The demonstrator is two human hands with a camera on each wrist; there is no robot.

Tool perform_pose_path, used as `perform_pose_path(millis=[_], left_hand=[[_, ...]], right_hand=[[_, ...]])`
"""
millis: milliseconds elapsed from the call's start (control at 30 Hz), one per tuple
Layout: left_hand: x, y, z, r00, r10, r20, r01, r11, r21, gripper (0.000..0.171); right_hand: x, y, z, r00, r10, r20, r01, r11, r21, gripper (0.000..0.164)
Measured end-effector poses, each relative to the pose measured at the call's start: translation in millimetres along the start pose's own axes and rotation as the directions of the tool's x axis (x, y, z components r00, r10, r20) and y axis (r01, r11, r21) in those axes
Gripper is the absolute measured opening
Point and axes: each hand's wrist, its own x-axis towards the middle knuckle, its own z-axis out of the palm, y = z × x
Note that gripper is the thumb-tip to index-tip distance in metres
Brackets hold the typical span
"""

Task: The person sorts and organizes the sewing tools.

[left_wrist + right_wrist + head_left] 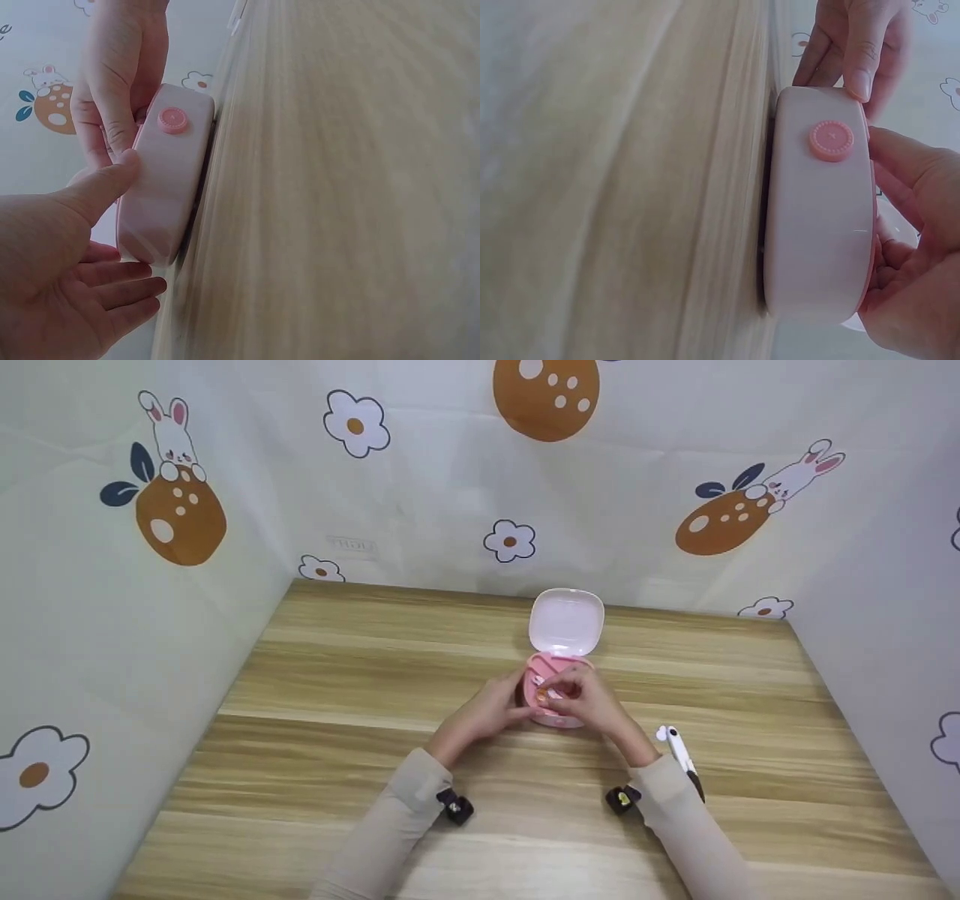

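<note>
A pink box point(535, 660) with its pale lid point(567, 622) raised stands on the wooden table. Its front wall carries a round pink button point(173, 120). My left hand point(491, 706) grips the box's left side, thumb on the front rim and fingers along the outer wall. Over the open box, my right hand point(592, 701) has its thumb and index finger around a small orange-and-white piece point(541, 694), pinching it. The right hand covers much of the inside. In the right wrist view, the right hand's other fingers point(892, 259) curl beside the rim.
A slim white and black tool point(679, 748) lies right of the box, beside the right sleeve point(667, 787), with a small white cloud-shaped piece at its tip. A patterned cloth wall point(435, 495) rises behind the table point(360, 660) and along both sides.
</note>
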Motion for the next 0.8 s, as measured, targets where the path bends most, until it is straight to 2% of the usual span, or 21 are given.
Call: perform_pose_path(millis=[200, 500, 800], left_hand=[[0.3, 0.6, -0.7, 1.0, -0.011, 0.006, 0.011, 1.0, -0.005, 0.086], [1.1, 0.3, -1.0, 1.0, -0.027, 0.011, 0.027, 1.0, -0.004, 0.083], [-0.1, 0.4, -1.0, 1.0, -0.024, 0.009, 0.024, 1.0, 0.002, 0.087]], right_hand=[[-0.7, 0.1, 0.3, 1.0, -0.002, -0.005, 0.002, 1.0, -0.003, 0.019], [-0.7, -1.1, -1.1, 0.999, 0.04, 0.023, -0.041, 0.998, 0.047, 0.021], [-4.0, -1.7, -4.0, 0.999, 0.036, 0.036, -0.039, 0.994, 0.1, 0.019]])
